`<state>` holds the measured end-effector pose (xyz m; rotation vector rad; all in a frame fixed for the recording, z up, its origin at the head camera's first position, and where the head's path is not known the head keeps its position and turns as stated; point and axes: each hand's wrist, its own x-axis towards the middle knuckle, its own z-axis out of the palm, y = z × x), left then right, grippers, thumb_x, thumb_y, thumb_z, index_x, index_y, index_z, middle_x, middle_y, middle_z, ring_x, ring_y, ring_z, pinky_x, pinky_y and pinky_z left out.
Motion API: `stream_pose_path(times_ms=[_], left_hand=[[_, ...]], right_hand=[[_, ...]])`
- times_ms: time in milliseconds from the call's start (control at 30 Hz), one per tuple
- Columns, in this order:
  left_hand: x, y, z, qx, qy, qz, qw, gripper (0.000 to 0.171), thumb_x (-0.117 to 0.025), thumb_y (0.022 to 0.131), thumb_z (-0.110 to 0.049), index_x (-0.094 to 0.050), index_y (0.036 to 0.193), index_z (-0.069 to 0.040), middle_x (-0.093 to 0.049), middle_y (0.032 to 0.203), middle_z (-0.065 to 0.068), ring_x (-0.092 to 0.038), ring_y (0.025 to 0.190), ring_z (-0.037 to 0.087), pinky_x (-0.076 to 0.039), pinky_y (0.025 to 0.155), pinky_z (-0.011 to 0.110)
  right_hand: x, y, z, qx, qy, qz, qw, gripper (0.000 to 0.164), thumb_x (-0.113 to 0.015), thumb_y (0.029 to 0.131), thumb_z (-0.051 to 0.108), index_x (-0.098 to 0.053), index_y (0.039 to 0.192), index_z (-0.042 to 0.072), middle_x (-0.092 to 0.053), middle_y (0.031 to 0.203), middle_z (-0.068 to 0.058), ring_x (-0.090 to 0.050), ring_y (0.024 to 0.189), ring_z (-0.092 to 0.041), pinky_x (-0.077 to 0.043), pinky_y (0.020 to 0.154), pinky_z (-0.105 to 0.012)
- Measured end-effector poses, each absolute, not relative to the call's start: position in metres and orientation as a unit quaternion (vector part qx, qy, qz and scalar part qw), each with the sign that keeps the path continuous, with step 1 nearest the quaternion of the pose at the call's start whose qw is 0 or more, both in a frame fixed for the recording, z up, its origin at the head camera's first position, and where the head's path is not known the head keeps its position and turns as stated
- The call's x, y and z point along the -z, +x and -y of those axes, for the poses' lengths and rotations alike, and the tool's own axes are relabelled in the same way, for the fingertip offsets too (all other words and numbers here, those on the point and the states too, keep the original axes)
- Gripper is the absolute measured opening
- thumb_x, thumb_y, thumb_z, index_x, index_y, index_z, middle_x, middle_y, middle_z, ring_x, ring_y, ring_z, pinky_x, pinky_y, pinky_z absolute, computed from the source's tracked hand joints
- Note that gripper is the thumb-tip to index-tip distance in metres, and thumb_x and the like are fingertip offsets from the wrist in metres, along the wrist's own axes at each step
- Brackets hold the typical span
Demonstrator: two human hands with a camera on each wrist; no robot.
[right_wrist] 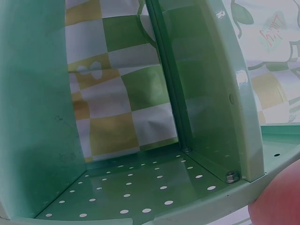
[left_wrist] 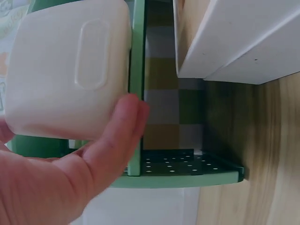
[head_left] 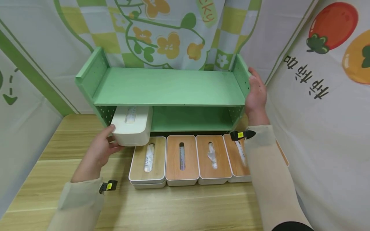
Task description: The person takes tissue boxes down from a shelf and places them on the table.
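My left hand [head_left: 99,147] grips a white tissue box [head_left: 131,134] by its left front corner. The thumb lies on the side and the fingers reach underneath. This box sits partly inside the left end of the lower level of a green two-tier shelf [head_left: 170,86], its front jutting out. In the left wrist view the box's pale end [left_wrist: 56,70] is beside the shelf board. My right hand [head_left: 257,99] rests against the outer side of the shelf's right panel, fingers pointing up. Only a bit of that hand shows in the right wrist view.
Below the shelf, several wood-lidded tissue boxes [head_left: 182,176] stand side by side on the wooden table [head_left: 185,208]. The rightmost ones are partly behind my right sleeve. Printed cloth [head_left: 173,19] hangs behind the shelf, with a white wall sheet [head_left: 318,128] at right.
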<state>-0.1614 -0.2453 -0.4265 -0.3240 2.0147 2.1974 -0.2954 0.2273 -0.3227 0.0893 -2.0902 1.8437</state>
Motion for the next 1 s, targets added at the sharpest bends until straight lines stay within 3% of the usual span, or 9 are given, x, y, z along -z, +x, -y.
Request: stream_pose_path(times_ms=[267, 400, 600, 733, 1000], left_hand=[[0.429, -0.162, 0.248, -0.773, -0.111, -0.619, 0.078, 0.073, -0.047, 0.103, -0.049, -0.017, 0.155, -0.008, -0.035, 0.129, 0.019, -0.063, 0.088, 0.019, -0.054, 0.079, 0.035], [0.432, -0.164, 0.251, -0.786, -0.096, -0.605, 0.084, 0.058, -0.045, 0.103, -0.050, -0.030, 0.146, -0.015, -0.041, 0.124, 0.013, -0.061, 0.092, 0.020, -0.052, 0.081, 0.036], [0.436, -0.166, 0.255, -0.806, -0.078, -0.578, 0.100, 0.040, -0.042, 0.105, -0.048, -0.042, 0.127, -0.014, -0.055, 0.110, 0.008, -0.061, 0.095, 0.019, -0.050, 0.081, 0.037], [0.435, -0.164, 0.257, -0.816, -0.075, -0.563, 0.110, 0.039, -0.043, 0.105, -0.045, -0.043, 0.125, -0.012, -0.058, 0.106, 0.007, -0.062, 0.093, 0.020, -0.051, 0.081, 0.038], [0.432, -0.168, 0.259, -0.822, -0.086, -0.549, 0.127, 0.041, -0.046, 0.103, -0.047, -0.039, 0.130, -0.016, -0.055, 0.115, 0.004, -0.057, 0.101, 0.020, -0.049, 0.085, 0.037]], right_hand=[[0.324, -0.295, -0.228, -0.644, 0.025, 0.745, 0.174, 0.046, -0.033, 0.108, 0.041, -0.044, 0.151, 0.030, -0.029, 0.157, 0.013, -0.021, 0.142, -0.007, -0.015, 0.113, -0.029], [0.323, -0.295, -0.228, -0.649, 0.031, 0.740, 0.173, 0.047, -0.034, 0.108, 0.040, -0.043, 0.152, 0.028, -0.029, 0.157, 0.013, -0.021, 0.142, -0.007, -0.015, 0.113, -0.029], [0.325, -0.296, -0.227, -0.652, 0.030, 0.739, 0.168, 0.046, -0.034, 0.108, 0.041, -0.044, 0.151, 0.030, -0.030, 0.157, 0.013, -0.022, 0.142, -0.007, -0.016, 0.113, -0.029], [0.325, -0.296, -0.226, -0.652, 0.026, 0.739, 0.167, 0.045, -0.035, 0.108, 0.041, -0.045, 0.150, 0.032, -0.030, 0.156, 0.013, -0.023, 0.141, -0.008, -0.018, 0.113, -0.030], [0.323, -0.296, -0.227, -0.650, 0.025, 0.740, 0.171, 0.045, -0.035, 0.108, 0.040, -0.045, 0.151, 0.030, -0.030, 0.157, 0.013, -0.022, 0.142, -0.007, -0.016, 0.113, -0.029]])
